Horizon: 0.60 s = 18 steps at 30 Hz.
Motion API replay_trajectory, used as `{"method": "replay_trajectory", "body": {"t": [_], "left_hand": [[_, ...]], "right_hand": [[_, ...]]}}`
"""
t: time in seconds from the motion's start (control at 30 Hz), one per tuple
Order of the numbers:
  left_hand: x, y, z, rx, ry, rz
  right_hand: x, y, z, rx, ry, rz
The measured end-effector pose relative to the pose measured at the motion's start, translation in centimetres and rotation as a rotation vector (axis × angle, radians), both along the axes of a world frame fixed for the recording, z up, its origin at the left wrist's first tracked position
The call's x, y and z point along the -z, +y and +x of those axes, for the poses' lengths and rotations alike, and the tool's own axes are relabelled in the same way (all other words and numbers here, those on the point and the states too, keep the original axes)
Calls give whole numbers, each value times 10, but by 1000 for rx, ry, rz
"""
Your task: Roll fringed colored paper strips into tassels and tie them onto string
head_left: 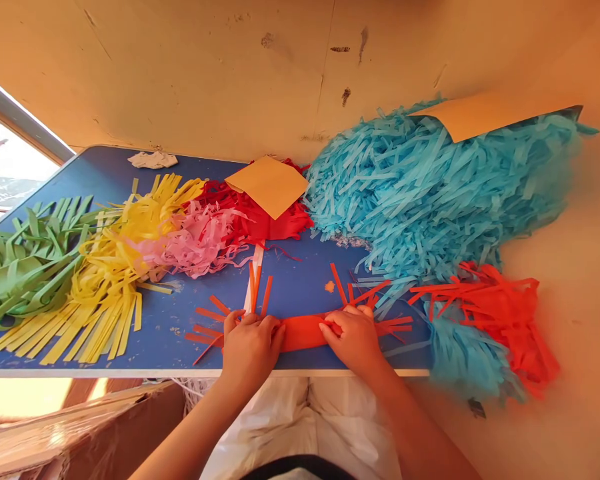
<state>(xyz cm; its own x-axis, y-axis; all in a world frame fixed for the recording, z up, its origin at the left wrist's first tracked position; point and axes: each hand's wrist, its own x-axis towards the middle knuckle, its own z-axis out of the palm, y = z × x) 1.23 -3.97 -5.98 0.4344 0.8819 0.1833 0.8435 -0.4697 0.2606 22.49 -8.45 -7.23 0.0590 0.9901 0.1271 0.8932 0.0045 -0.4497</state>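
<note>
A red tissue-paper tassel [304, 333] lies crosswise near the table's front edge, its middle a flat uncut band and both ends cut into strips. My left hand [253, 340] is closed on the band's left part, with fringe strips spreading out beyond it to the left. On the right part, my right hand [353, 337] has thumb and fingers pinched together at the paper's edge. More cut strips fan out past this hand. My palms face down and hide the places where the fringe meets the band.
Green [25, 273], yellow [105, 280] and pink fringed paper [200, 237] lie at left. A large blue fringe pile [430, 193] fills the right, with red fringe [515, 320] hanging over the edge. An orange-yellow sheet [267, 185] tops dark red fringe. A cardboard box [90, 427] stands lower left.
</note>
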Motion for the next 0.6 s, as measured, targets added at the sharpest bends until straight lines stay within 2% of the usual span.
{"method": "replay_trajectory", "body": {"t": [0.17,0.27,0.33,0.43,0.5,0.6], "left_hand": [[-2,-1,1,-7,34,-14],[-1,-1,-1,4,30,66],[0,1,-4,147,24,129],[-1,9,-7,514,83,67],[-6,12,-8,641,131,2],[-17,13,-6,664,148,-35]], "right_hand": [[1,0,0,11,15,0],[1,1,2,73,-33,-4],[-2,-1,5,140,-93,32],[-14,-8,7,197,-183,153],[-23,-14,6,14,-183,195],[-30,-19,2,-427,-127,86]]}}
